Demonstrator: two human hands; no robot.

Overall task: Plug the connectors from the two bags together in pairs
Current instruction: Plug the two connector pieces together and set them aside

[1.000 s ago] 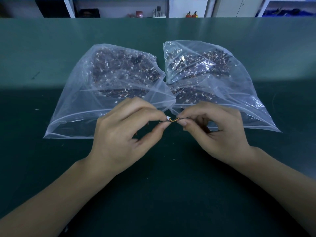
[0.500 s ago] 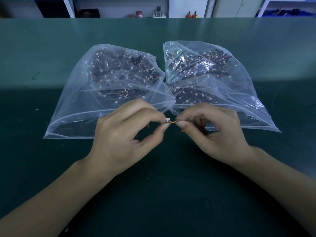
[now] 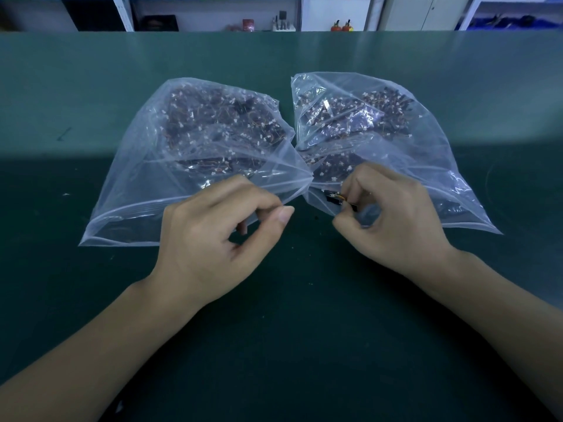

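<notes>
Two clear plastic bags lie side by side on the green table, the left bag [image 3: 158, 166] and the right bag [image 3: 432, 153], each full of small wired connectors with white plugs. My right hand [image 3: 393, 220] pinches a small connector piece [image 3: 336, 198], black with an orange wire, just in front of the right bag's near corner. My left hand [image 3: 213, 236] hovers in front of the left bag with its fingers curled, thumb tip against the index finger. Nothing shows between those fingers.
The green table [image 3: 289, 330] stretches wide in front of the bags and to both sides. Shelves with small items [image 3: 283, 21] line the wall beyond the table's far edge.
The hands met at the centre on one small wired piece; now they have drawn apart. The right hand keeps the piece and has moved right, and the left hand has let go.
</notes>
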